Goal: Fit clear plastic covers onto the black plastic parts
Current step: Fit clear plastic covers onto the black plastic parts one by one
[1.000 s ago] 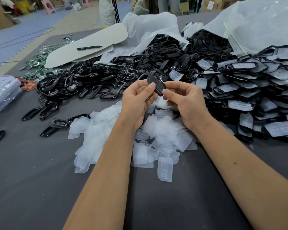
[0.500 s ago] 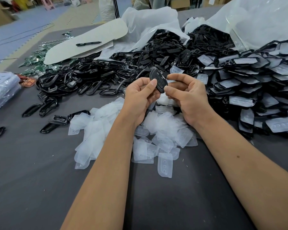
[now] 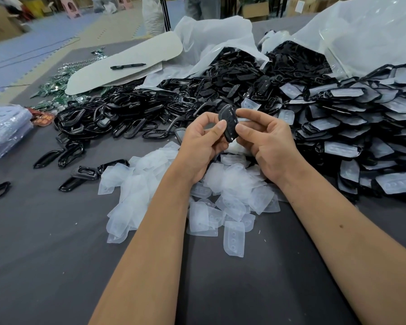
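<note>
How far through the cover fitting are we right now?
Done: a large stack of covered black parts lies on the right. In hand: the left hand and right hand pinch one black part between them; whether its cover is seated cannot be told. Left: a pile of loose clear covers near the wrists and heaps of bare black parts behind. Plenty remains.
</note>
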`<state>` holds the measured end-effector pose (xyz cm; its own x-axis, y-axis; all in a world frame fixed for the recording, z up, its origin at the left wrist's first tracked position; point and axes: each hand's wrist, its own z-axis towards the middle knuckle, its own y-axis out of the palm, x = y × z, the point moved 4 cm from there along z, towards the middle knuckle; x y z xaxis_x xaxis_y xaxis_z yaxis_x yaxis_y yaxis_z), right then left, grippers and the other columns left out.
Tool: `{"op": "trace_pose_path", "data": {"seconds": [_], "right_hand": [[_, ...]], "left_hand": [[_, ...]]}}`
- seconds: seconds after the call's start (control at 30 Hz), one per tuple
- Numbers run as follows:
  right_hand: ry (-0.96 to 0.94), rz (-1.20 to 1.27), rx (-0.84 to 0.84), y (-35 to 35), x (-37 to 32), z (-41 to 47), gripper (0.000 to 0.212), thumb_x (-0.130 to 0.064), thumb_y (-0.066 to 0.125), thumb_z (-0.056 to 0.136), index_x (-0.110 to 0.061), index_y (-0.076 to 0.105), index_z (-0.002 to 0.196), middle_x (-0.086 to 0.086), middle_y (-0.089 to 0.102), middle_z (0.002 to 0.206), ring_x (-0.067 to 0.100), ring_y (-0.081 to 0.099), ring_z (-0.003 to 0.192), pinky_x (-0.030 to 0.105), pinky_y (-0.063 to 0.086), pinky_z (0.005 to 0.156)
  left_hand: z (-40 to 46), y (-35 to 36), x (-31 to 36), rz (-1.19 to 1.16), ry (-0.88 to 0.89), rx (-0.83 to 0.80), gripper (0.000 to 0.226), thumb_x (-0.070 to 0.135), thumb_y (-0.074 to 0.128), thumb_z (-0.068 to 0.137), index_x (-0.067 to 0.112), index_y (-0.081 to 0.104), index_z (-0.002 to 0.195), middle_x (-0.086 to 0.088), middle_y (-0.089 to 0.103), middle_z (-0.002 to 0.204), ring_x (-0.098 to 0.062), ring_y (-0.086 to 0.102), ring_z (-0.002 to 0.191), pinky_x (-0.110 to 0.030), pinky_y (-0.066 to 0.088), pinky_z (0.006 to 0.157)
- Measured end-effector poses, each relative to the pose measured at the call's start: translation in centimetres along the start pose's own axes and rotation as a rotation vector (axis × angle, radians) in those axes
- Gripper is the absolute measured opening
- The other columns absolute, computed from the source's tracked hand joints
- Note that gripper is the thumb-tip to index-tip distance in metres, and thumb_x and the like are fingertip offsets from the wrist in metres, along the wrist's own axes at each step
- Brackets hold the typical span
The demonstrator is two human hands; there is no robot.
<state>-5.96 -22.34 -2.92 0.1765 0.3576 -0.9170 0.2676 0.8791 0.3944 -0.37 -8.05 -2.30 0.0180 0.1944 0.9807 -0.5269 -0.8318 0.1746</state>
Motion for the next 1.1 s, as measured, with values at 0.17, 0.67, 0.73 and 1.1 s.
{"op": "trace_pose_path", "data": {"seconds": [0.17, 0.67, 0.73, 1.1], "right_hand": [[-0.006, 0.058, -0.029, 0.0, -0.2, -0.2, 0.031, 0.008, 0.071, 0.087, -0.011, 0.073, 0.112, -0.001, 0.078, 0.083, 0.013, 0.074, 0.083, 0.023, 0.059, 0.076], [-0.311, -0.486, 0.151, -2.4, -7.2, -0.8, 0.027, 0.007, 0.077, 0.086, -0.011, 0.077, 0.106, 0.006, 0.075, 0.084, 0.015, 0.072, 0.078, 0.029, 0.061, 0.078], [-0.442, -0.774, 0.27, -3.9, -9.6, -1.0, 0.026, 0.0, 0.079, 0.086, -0.021, 0.078, 0.101, -0.006, 0.076, 0.084, 0.005, 0.071, 0.074, 0.02, 0.058, 0.075], [-0.411, -1.614, 0.613, -13.9, -16.8, -0.1, 0.028, -0.004, 0.061, 0.094, -0.013, 0.08, 0.113, 0.014, 0.075, 0.113, 0.034, 0.064, 0.112, 0.034, 0.048, 0.094]], "left_hand": [[0.0, 0.2, 0.2, -0.043, -0.005, -0.047, 0.012, 0.009, 0.05, 0.108, 0.011, 0.055, 0.098, -0.003, 0.066, 0.083, -0.01, 0.057, 0.071, -0.02, 0.05, 0.063], [1.8, 4.5, 3.3, 0.218, 0.13, 0.029, 0.004, 0.009, 0.06, 0.103, 0.007, 0.062, 0.105, -0.017, 0.062, 0.084, -0.023, 0.062, 0.077, -0.033, 0.061, 0.074], [3.3, 7.1, 4.0, 0.42, 0.196, 0.07, 0.015, 0.013, 0.062, 0.102, 0.011, 0.066, 0.117, -0.009, 0.069, 0.091, -0.023, 0.067, 0.085, -0.039, 0.062, 0.081], [8.7, 20.7, 2.5, 1.233, 0.312, -0.086, 0.042, 0.039, 0.047, 0.106, 0.039, 0.051, 0.148, -0.007, 0.037, 0.156, -0.035, 0.02, 0.143, -0.047, 0.028, 0.115]]}}
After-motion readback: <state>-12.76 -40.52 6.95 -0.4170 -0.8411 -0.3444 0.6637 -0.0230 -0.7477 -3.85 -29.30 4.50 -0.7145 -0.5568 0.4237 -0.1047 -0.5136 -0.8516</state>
